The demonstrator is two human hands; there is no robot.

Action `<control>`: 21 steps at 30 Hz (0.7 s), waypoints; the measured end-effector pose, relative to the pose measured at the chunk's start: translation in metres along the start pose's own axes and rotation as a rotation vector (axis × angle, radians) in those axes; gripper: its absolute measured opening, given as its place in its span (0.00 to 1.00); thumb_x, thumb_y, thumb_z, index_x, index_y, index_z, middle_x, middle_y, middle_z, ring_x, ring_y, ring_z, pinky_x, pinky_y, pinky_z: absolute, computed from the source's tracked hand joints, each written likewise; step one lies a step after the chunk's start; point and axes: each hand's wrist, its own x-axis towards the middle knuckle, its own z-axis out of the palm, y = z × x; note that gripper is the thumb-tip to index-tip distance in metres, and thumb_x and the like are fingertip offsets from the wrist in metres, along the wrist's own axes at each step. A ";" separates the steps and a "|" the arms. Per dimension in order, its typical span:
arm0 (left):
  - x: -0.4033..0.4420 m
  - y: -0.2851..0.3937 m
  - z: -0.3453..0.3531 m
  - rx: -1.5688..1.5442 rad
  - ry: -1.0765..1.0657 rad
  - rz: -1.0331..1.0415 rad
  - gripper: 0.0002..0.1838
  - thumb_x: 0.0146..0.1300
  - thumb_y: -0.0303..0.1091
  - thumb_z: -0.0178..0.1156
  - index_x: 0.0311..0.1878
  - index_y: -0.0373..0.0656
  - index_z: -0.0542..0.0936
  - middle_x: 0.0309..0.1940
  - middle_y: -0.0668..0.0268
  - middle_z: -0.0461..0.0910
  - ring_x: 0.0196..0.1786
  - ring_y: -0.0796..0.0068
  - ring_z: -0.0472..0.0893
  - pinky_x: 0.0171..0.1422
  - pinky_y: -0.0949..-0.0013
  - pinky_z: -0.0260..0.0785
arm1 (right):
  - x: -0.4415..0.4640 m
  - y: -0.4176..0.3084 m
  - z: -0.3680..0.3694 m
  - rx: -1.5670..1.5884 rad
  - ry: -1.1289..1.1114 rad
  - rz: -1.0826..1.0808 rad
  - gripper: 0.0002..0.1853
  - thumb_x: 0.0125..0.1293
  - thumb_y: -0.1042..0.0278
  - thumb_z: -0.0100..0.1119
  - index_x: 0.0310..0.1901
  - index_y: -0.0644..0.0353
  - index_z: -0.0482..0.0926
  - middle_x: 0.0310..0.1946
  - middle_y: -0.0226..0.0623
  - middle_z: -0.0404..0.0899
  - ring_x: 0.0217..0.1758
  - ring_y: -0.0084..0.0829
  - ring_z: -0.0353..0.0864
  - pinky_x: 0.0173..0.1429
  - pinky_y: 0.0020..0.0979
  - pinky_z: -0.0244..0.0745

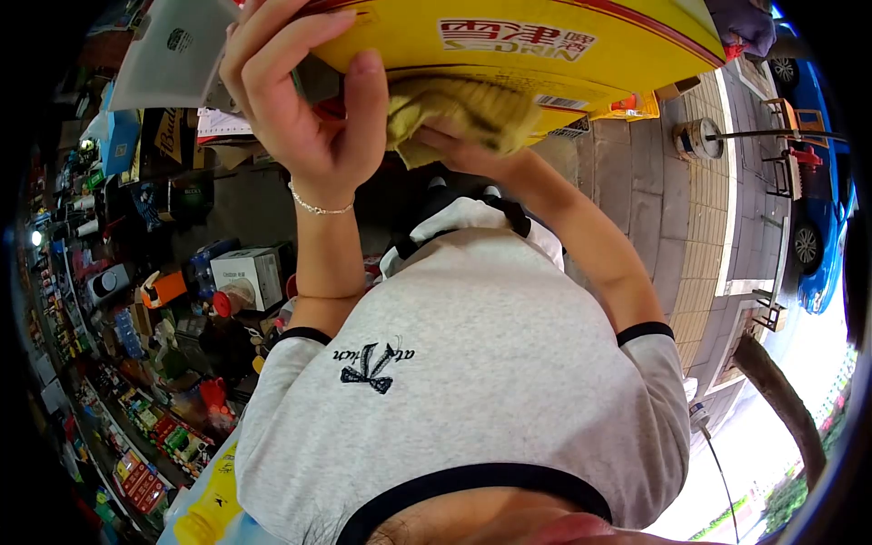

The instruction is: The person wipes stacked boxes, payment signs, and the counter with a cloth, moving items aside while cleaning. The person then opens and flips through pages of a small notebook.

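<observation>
A large yellow box with red trim and printed lettering fills the top of the head view. My right hand is closed around a crumpled olive-yellow cloth, which lies against the side of the box; its fingers are partly covered by the cloth. At the left end of the box is my left hand, raised, with a chain bracelet on the wrist. Its thumb and fingers are apart and loosely bent. The index fingertip overlaps the box edge; whether it touches cannot be told.
Shelves of small packaged goods line the left side. A white carton and an orange box are beyond my left elbow. To the right are a paved walkway, a bucket with a pole and a blue car.
</observation>
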 end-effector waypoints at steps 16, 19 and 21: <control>-0.004 -0.016 0.007 0.216 0.011 0.128 0.09 0.54 0.28 0.55 0.39 0.40 0.71 0.44 0.59 0.73 0.51 0.69 0.71 0.61 0.63 0.60 | -0.108 0.064 0.023 -0.216 -0.070 0.054 0.25 0.47 0.55 0.60 0.50 0.46 0.73 0.51 0.29 0.70 0.56 0.34 0.66 0.60 0.34 0.60; -0.001 -0.009 0.010 -0.103 0.043 0.069 0.12 0.55 0.29 0.57 0.41 0.37 0.69 0.46 0.55 0.69 0.55 0.65 0.68 0.67 0.57 0.51 | -0.065 0.038 -0.009 -0.465 0.207 -0.192 0.27 0.40 0.58 0.62 0.49 0.41 0.74 0.49 0.25 0.72 0.56 0.30 0.66 0.57 0.33 0.63; -0.002 -0.009 0.010 -0.081 0.056 0.049 0.12 0.55 0.31 0.58 0.40 0.38 0.68 0.46 0.57 0.70 0.54 0.66 0.68 0.67 0.57 0.51 | -0.039 0.016 -0.012 -0.559 0.360 -0.170 0.24 0.38 0.59 0.61 0.45 0.38 0.77 0.46 0.23 0.72 0.54 0.26 0.68 0.49 0.31 0.68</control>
